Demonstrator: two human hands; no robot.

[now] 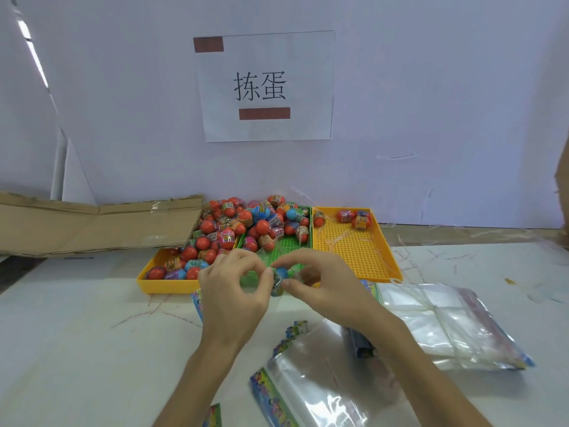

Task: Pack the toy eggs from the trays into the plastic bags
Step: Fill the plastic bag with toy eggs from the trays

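Observation:
Both hands meet above the near edge of the green tray (289, 241). My left hand (234, 288) and my right hand (320, 282) together pinch one blue toy egg (279, 280) in clear wrap between their fingertips. A heap of red, orange and blue toy eggs (240, 229) fills the left yellow tray (154, 280) and spills onto the green one. The right yellow tray (354, 251) holds three eggs (357, 218) at its far end. Clear plastic bags with coloured headers lie near me: one open bag (317, 380) and a tied stack (446, 322) at the right.
A flattened cardboard box (92, 226) lies at the left behind the trays. A paper sign (264, 86) hangs on the white wall. Small printed header cards (214, 416) lie on the scratched white table (77, 334). Loose clear strips lie around the right tray.

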